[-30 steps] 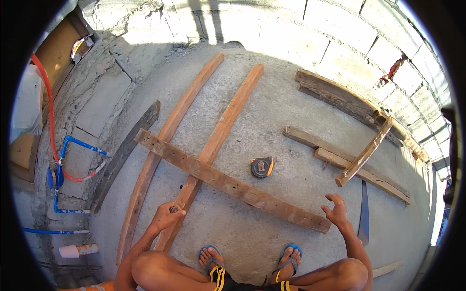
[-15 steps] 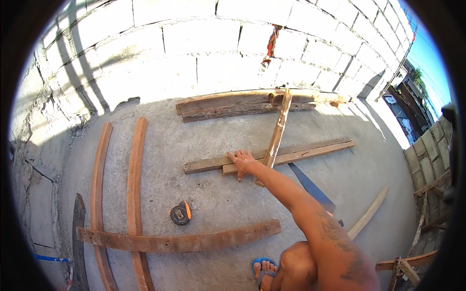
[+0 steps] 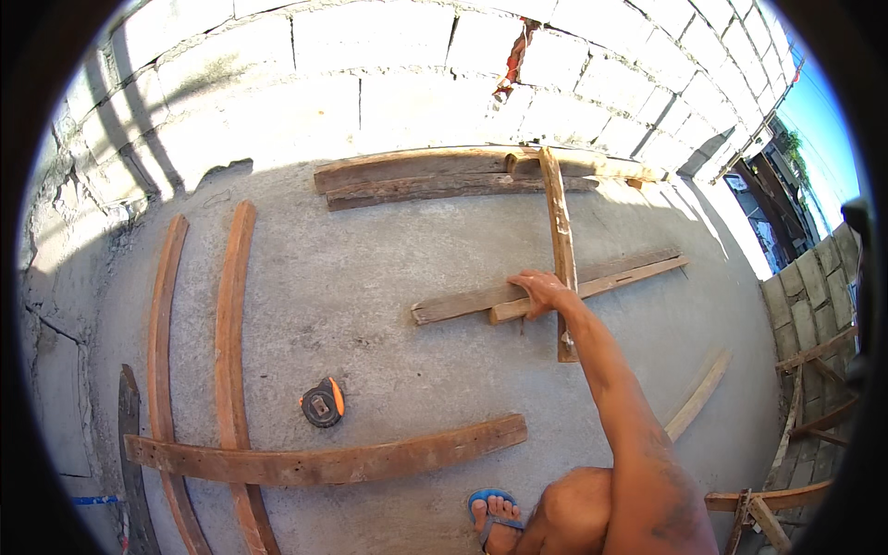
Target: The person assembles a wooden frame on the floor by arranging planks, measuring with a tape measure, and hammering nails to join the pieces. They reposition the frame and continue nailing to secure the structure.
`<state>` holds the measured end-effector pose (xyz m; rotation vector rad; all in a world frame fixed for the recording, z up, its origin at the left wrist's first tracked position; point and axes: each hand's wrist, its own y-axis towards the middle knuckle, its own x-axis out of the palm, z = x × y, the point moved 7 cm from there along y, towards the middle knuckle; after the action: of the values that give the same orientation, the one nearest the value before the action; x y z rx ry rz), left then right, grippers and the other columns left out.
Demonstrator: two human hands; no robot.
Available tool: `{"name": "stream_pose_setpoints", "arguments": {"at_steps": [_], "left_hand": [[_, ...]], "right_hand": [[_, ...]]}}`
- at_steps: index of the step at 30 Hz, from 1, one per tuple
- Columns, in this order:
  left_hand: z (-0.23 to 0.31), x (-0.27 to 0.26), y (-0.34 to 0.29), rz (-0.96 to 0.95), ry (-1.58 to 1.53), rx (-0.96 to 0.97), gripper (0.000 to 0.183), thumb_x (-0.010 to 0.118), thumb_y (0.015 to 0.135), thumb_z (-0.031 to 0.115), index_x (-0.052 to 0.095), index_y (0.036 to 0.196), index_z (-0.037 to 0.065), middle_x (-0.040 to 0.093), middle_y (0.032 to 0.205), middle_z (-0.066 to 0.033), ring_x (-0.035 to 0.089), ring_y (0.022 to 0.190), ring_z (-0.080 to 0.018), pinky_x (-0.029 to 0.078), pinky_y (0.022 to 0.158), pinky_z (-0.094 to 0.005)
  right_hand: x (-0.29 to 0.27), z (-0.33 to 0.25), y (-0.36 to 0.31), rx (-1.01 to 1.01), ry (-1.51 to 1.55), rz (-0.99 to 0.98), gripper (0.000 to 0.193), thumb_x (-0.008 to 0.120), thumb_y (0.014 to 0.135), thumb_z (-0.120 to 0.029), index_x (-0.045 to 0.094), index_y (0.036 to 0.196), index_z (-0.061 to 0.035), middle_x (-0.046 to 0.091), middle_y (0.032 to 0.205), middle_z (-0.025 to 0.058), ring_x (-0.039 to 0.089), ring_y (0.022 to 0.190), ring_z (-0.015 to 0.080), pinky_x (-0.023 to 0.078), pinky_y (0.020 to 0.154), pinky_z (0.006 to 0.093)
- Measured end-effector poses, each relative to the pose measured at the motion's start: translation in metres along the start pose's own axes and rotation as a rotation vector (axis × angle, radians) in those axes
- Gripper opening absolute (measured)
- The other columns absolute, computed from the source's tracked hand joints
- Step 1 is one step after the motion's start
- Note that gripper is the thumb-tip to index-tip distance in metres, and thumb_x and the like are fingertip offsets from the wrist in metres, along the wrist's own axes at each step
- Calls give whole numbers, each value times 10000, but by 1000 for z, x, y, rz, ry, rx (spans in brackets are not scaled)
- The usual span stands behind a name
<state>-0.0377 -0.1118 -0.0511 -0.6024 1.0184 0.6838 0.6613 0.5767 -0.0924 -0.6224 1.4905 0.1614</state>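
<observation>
The left hand is out of view; I cannot tell its state. The right hand (image 3: 544,290) grasps two wooden pieces (image 3: 610,279), partly hidden by it and a crossing stick (image 3: 558,222). One greyish-brown, one paler, they lie on the floor (image 3: 370,259), apart from its far edge.

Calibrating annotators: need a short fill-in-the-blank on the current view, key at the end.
1. The hand on the paired boards is the person's ____ one.
2. The tape measure is black and ____.
3. A flat board lies across ____ reddish beams.

Missing words: right; orange; two.
</observation>
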Motion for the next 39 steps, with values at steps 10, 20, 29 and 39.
{"name": "stream_pose_setpoints", "arguments": {"at_steps": [10,20,29,39], "left_hand": [[35,5,11,-93,172,-10,782,908,627,531,638,1210,85,587,1045,-118,649,916,-291,548,806,-439],[58,38,46,-73,66,-64,708,894,643,428,668,1208,66,606,1185,-154,678,1000,-367,569,859,-460],[51,49,-13,-190,37,-52,623,846,637,400,673,1060,-23,632,1081,-188,684,920,-387,564,822,-469],[42,66,-193,-120,-112,-133,528,894,672,301,685,1072,30,644,1017,-121,691,896,-333,570,769,-436]], "right_hand": [[-41,19,-98,283,264,317,746,813,636,3,549,1334,9,633,1222,205,633,1120,365,514,960,435],[7,-410,-110,-549,225,-244,1125,927,580,-302,342,1503,-35,496,1341,257,536,1212,448,503,966,492],[-119,-362,-75,-522,302,191,783,806,495,-134,625,1255,-86,603,919,134,647,875,368,538,779,460],[-93,-308,39,-369,194,301,794,889,508,-156,667,1269,-105,654,1054,113,652,1001,346,522,858,434]]}}
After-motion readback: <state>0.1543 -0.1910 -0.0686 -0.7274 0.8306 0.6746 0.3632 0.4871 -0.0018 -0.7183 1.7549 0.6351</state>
